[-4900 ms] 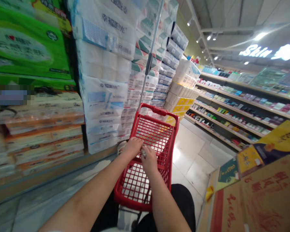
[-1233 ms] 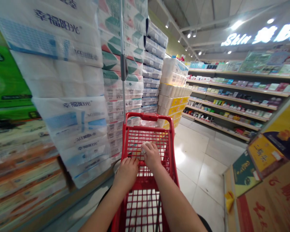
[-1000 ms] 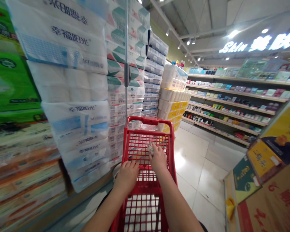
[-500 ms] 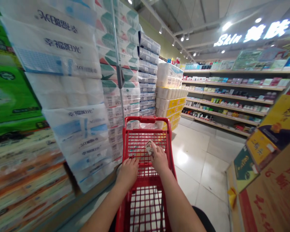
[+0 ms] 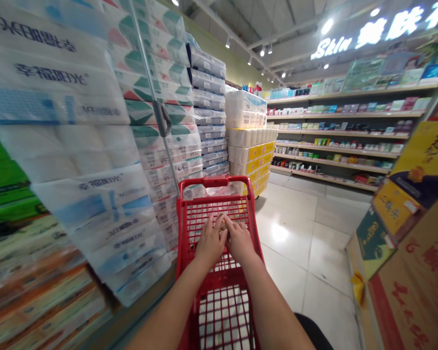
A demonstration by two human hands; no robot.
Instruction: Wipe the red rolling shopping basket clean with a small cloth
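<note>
A red wire shopping cart (image 5: 184, 221) stands in front of me in a store aisle. Both hands are held together over its basket. My right hand (image 5: 241, 241) is closed round a small crumpled pale thing (image 5: 223, 224), and my left hand (image 5: 210, 242) lies against it with its fingers reaching to the same thing. What that thing is I cannot make out. A thin metal pole (image 5: 151, 92) rises from the cart's front left corner.
Tall stacks of toilet-paper packs (image 5: 76, 146) crowd the left side, touching the cart. More white and yellow packs (image 5: 250, 141) stand ahead. Shelves of small goods (image 5: 336, 146) line the far right. Cardboard boxes (image 5: 412, 253) sit at the near right. Pale floor tiles (image 5: 299, 233) run between.
My left hand has come off the cart's near rim and joined my right hand at the small crumpled thing. The cart has rolled forward past the paper stacks.
</note>
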